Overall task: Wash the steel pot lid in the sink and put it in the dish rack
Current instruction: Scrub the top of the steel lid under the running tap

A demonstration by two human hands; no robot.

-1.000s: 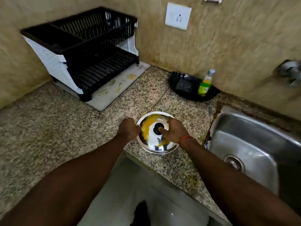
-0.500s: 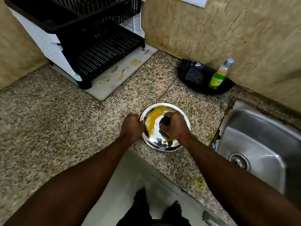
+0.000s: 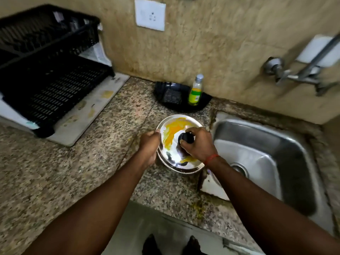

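The steel pot lid (image 3: 171, 129), smeared with yellow food and fitted with a black knob, is tilted slightly above the granite counter, just left of the sink. My right hand (image 3: 199, 144) grips the black knob in its fingers. My left hand (image 3: 150, 144) holds the lid's left rim. The steel sink (image 3: 266, 155) lies to the right with its drain showing. The black dish rack (image 3: 47, 80) stands at the far left on a white mat.
A black tray (image 3: 184, 102) by the wall holds a dark scrub pad and a green-labelled soap bottle (image 3: 195, 91). A wall tap (image 3: 298, 74) sticks out above the sink. The granite counter (image 3: 55, 172) stretches left; its front edge runs below the lid.
The lid has come up off the counter and shifted toward the sink, with my right hand closed on the knob. The camera has tilted up, showing the tap and wall socket.
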